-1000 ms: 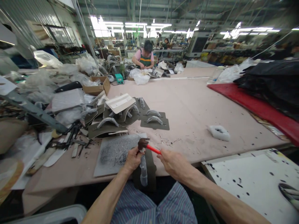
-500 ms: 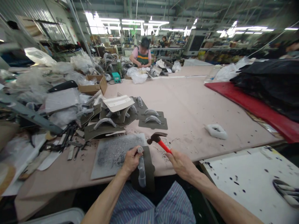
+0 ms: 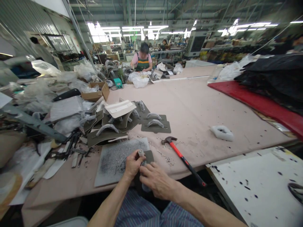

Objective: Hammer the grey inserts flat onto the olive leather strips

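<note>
My left hand [image 3: 132, 164] is closed around a small metal punch [image 3: 141, 153] stood upright on a dark olive piece [image 3: 148, 156] at the near table edge. My right hand [image 3: 153, 179] lies over the lower part of that piece, fingers curled on it. The piece rests partly on a scuffed grey board [image 3: 117, 159]. A hammer [image 3: 183, 159] with a red and black handle lies on the table to the right, its head by scattered small metal bits [image 3: 165, 156]; no hand touches it.
A pile of olive pieces with clear-wrapped handles [image 3: 125, 121] lies beyond the board. Tools and plastic bags clutter the left. A white tape holder [image 3: 222, 133] sits right. A red sheet [image 3: 255, 105] with black material lies far right. Another person [image 3: 143, 58] works at the far end.
My right hand has let go of the hammer, which now lies on the table, and moved left onto the olive piece. My left hand kept the punch in place.
</note>
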A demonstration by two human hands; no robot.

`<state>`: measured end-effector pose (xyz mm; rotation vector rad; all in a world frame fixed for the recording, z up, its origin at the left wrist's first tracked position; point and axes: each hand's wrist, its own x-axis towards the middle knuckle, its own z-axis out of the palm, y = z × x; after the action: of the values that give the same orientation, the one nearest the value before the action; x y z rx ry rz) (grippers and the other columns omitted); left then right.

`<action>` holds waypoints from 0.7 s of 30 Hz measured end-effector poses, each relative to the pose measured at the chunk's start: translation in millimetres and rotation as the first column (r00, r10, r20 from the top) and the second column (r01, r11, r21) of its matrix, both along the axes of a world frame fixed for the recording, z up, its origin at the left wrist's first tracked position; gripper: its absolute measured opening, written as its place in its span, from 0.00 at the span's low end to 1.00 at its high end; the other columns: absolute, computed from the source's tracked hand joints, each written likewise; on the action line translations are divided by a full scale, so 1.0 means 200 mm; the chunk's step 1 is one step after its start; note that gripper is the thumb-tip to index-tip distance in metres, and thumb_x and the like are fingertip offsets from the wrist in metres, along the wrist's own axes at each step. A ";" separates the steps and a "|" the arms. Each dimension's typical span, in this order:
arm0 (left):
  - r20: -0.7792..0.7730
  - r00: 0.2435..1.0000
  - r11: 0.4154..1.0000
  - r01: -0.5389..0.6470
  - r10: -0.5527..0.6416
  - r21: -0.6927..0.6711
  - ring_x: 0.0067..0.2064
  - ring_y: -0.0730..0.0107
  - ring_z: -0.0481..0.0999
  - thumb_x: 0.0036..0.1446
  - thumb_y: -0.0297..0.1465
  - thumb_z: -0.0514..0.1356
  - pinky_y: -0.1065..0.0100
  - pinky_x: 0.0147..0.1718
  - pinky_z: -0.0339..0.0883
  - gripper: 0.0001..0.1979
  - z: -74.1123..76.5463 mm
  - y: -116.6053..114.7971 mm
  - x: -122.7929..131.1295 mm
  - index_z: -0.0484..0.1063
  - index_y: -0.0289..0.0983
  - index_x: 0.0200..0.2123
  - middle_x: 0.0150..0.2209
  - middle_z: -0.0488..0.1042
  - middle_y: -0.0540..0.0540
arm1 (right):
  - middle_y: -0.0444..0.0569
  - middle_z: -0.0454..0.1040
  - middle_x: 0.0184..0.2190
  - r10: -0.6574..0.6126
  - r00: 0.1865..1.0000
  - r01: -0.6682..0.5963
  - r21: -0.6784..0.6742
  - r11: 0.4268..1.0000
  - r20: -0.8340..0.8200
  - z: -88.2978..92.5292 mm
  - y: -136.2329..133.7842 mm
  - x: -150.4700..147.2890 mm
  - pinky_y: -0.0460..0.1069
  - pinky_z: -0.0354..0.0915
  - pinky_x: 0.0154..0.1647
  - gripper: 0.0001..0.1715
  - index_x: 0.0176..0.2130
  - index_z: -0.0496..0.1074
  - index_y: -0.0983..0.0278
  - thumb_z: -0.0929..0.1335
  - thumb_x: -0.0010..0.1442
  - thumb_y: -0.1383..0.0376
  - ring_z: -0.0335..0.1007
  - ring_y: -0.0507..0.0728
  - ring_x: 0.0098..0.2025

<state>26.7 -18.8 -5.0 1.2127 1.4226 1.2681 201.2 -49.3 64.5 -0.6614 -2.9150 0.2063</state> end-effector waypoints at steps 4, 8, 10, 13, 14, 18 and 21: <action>0.286 0.923 0.963 -0.268 0.256 0.002 0.33 0.68 0.80 0.45 0.35 0.70 0.68 0.36 0.74 0.13 0.11 0.07 -0.05 0.75 0.36 0.32 0.31 0.81 0.48 | 0.55 0.71 0.40 0.043 0.992 -0.056 0.109 0.992 0.122 0.01 0.01 -0.10 0.60 0.57 0.56 0.08 0.38 0.71 0.65 0.68 0.57 0.64 0.62 0.65 0.47; 0.358 0.876 0.867 -0.426 0.323 0.260 0.37 0.69 0.81 0.48 0.34 0.71 0.67 0.43 0.75 0.13 0.47 0.07 -0.17 0.75 0.36 0.36 0.34 0.81 0.49 | 0.57 0.73 0.34 -0.381 0.923 0.372 0.132 0.919 0.049 0.15 0.13 -0.07 0.59 0.60 0.48 0.06 0.36 0.70 0.65 0.63 0.61 0.68 0.67 0.64 0.41; 0.286 0.900 0.806 -0.426 0.329 0.410 0.39 0.68 0.82 0.48 0.32 0.72 0.64 0.45 0.75 0.15 0.64 0.03 -0.21 0.75 0.37 0.39 0.36 0.82 0.49 | 0.57 0.74 0.33 -0.566 0.824 0.565 0.058 0.823 0.001 0.22 0.17 -0.06 0.57 0.62 0.43 0.09 0.37 0.69 0.65 0.61 0.64 0.66 0.70 0.63 0.38; 0.181 0.940 0.841 -0.341 0.290 0.420 0.40 0.66 0.82 0.50 0.32 0.71 0.64 0.45 0.76 0.14 0.71 0.01 -0.21 0.76 0.37 0.40 0.37 0.82 0.48 | 0.55 0.77 0.34 -0.735 0.677 0.727 -0.144 0.672 -0.013 0.20 0.15 -0.10 0.53 0.64 0.38 0.18 0.52 0.66 0.68 0.60 0.68 0.61 0.75 0.61 0.35; 0.167 0.953 0.881 -0.297 0.251 0.369 0.40 0.66 0.81 0.50 0.33 0.71 0.64 0.44 0.76 0.14 0.67 0.01 -0.20 0.76 0.36 0.40 0.37 0.82 0.47 | 0.55 0.78 0.35 -0.765 0.644 0.747 -0.210 0.630 -0.002 0.16 0.12 -0.12 0.52 0.65 0.37 0.22 0.58 0.62 0.68 0.60 0.69 0.59 0.76 0.61 0.35; 0.269 0.954 0.975 -0.176 0.133 0.139 0.38 0.66 0.81 0.47 0.35 0.71 0.64 0.43 0.75 0.16 0.36 0.10 -0.11 0.76 0.35 0.38 0.35 0.82 0.46 | 0.59 0.80 0.37 -0.783 0.618 0.745 -0.373 0.553 0.072 -0.07 -0.01 -0.21 0.53 0.68 0.39 0.26 0.62 0.59 0.70 0.60 0.70 0.60 0.79 0.64 0.39; 0.323 0.942 0.993 -0.110 0.091 0.041 0.38 0.64 0.81 0.46 0.37 0.71 0.62 0.44 0.75 0.17 0.17 0.18 -0.05 0.75 0.35 0.38 0.35 0.81 0.45 | 0.61 0.80 0.39 -0.765 0.644 0.692 -0.435 0.576 0.009 -0.18 -0.08 -0.25 0.54 0.70 0.42 0.27 0.63 0.59 0.72 0.58 0.69 0.65 0.80 0.64 0.41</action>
<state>16.2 16.9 28.3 0.9271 1.2270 1.5109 152.2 -65.3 29.0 -1.7479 -2.1607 0.7206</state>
